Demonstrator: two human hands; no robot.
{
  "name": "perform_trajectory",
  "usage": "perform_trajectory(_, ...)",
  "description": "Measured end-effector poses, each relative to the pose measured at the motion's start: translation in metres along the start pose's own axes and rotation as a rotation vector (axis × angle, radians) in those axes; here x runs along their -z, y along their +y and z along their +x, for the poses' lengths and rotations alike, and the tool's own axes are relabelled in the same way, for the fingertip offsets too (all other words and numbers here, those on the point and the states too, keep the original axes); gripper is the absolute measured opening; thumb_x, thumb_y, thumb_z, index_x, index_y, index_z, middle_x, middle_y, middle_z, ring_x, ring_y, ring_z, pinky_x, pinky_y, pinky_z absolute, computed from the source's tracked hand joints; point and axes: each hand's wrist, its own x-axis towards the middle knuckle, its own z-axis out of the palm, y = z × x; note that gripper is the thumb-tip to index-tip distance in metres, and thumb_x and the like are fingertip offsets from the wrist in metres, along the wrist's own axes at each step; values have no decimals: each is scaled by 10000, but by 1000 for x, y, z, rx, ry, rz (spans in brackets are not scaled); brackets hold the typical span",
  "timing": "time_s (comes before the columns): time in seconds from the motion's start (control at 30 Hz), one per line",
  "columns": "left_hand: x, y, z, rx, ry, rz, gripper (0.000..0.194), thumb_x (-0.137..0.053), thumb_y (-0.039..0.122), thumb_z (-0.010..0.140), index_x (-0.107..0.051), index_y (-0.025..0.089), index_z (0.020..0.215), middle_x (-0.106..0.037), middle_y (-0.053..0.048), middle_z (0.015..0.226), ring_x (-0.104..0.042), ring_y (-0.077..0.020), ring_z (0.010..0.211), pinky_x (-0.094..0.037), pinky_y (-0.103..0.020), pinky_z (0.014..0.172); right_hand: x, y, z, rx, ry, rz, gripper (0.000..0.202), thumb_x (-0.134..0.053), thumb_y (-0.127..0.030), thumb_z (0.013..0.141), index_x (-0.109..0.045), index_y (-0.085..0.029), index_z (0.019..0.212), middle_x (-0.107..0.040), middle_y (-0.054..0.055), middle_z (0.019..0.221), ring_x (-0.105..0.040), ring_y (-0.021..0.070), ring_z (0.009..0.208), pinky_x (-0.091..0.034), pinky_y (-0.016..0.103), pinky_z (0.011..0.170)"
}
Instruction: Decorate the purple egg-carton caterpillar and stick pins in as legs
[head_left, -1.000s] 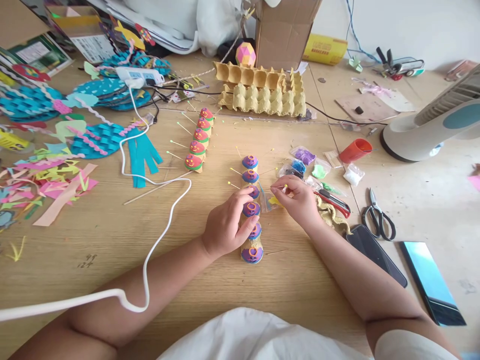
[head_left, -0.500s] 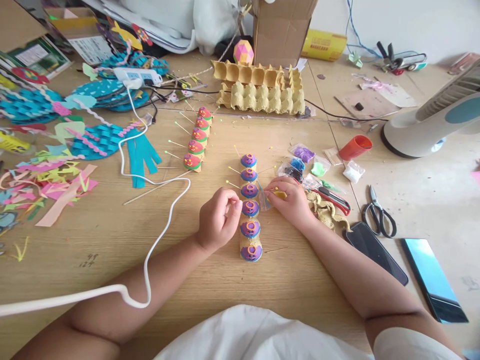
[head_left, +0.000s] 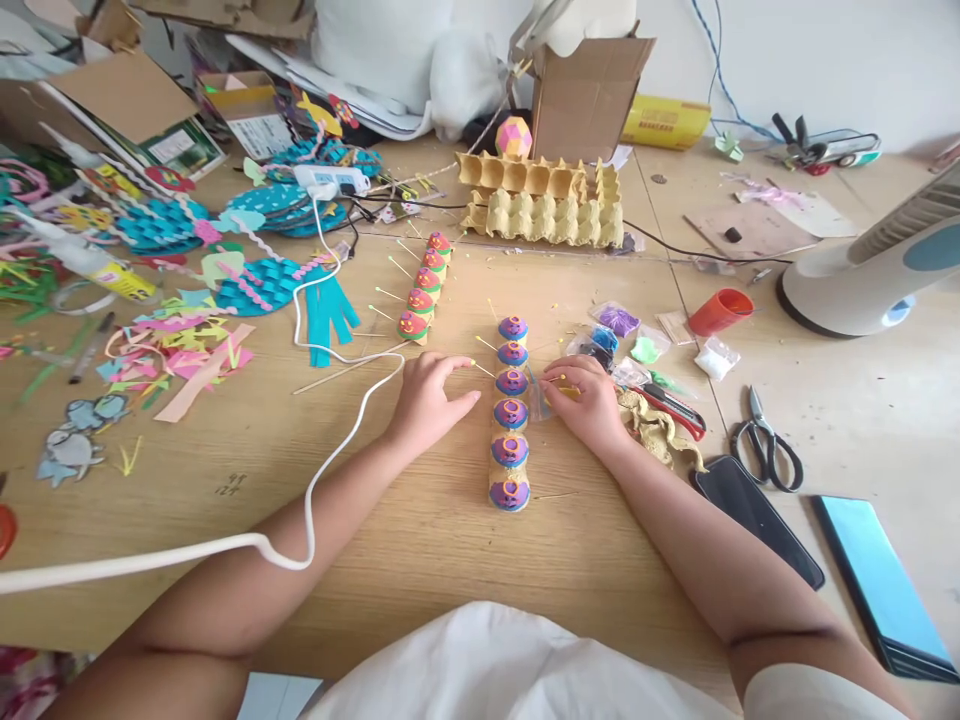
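An egg-carton strip point(head_left: 510, 470) lies lengthwise between my hands, its several bumps covered in purple and blue clay with orange rings. Thin yellow-tipped sticks stick out from the sides of its far bumps. On its left, my left hand point(head_left: 426, 405) is open, thumb and index finger apart, the index tip close to one stick's yellow end point(head_left: 474, 363). At the right side of the third bump, my right hand point(head_left: 583, 400) has its fingers curled together on a yellow-tipped stick point(head_left: 561, 377), partly hidden by the fingers. A clear plastic bag point(head_left: 538, 400) lies beneath those fingers.
A similar red and green strip point(head_left: 422, 300) lies farther left. Bags of clay point(head_left: 619, 320), a red utility knife point(head_left: 675, 410), scissors point(head_left: 766, 440) and phones point(head_left: 757, 520) are on the right. A white cable point(head_left: 337, 440) crosses my left forearm. Egg cartons point(head_left: 555, 220) stand behind.
My left hand has gone from a closed pinch beside the strip to open fingers, moving slightly left and away. My right hand stays by the third bump. The view has shifted left.
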Motion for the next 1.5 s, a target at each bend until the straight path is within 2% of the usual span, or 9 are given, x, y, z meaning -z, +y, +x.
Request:
perform_trajectory(0.23, -14, 0, 16, -76, -91, 34, 417, -906, 291, 710, -782, 279, 1109, -617, -44, 1001, -587, -269, 1047, -477, -437, 999, 0, 2, -1, -19, 51, -11, 112, -691, -281, 904, -749, -239, 818, -786, 71, 920, -705, 259, 939, -543, 462, 935)
perform_trajectory(0.47, -17, -1, 16, -128, -130, -33, 403, -857, 276, 786, -760, 294, 1177, -630, -49, 1054, -588, -255, 1063, -494, -429, 1003, -2, 1, -1, -111, 23, 26, 92, -695, -279, 897, -752, -241, 835, -784, 71, 930, -704, 257, 964, -549, 442, 937)
perform_trajectory(0.57, -17, -2, 17, -146, -135, -55, 410, -841, 261, 801, -751, 304, 1198, -633, -46, 1073, -588, -254, 1086, -491, -432, 1027, -2, 0, -2, -183, 14, 81, 81, -684, -287, 897, -730, -230, 862, -777, 60, 918, -707, 233, 917, -556, 410, 895)
perform_trajectory(0.73, -20, -6, 18, -155, -146, -77, 410, -851, 270, 787, -760, 304, 1185, -638, -47, 1078, -588, -255, 1084, -497, -433, 1024, -7, 2, -5, -354, -92, 273, 177, -667, -395, 923, -684, -220, 950, -763, 53, 921, -712, 192, 825, -558, 328, 747)
perform_trajectory(0.97, -21, -8, 18, -152, -165, -64, 382, -847, 290, 790, -769, 298, 1164, -628, -50, 1091, -580, -265, 1102, -494, -446, 1039, -10, 3, -3, -434, -154, 425, 221, -681, -435, 912, -635, -225, 966, -784, 57, 942, -733, 198, 877, -549, 321, 758)
perform_trajectory(1.27, -20, -9, 18, -163, -171, -55, 367, -842, 307, 804, -766, 302, 1163, -623, -49, 1094, -570, -259, 1096, -480, -440, 1036, -9, -1, -1, -447, -136, 452, 251, -703, -460, 895, -654, -216, 922, -771, 53, 920, -717, 187, 837, -541, 311, 749)
perform_trajectory(1.5, -16, -3, 19, -139, -209, -20, 360, -821, 317, 831, -758, 281, 1184, -638, -48, 1116, -577, -247, 1115, -471, -428, 1055, -10, 0, -1, -442, -156, 385, 221, -684, -422, 901, -673, -201, 912, -759, 48, 865, -678, 167, 760, -497, 291, 682)
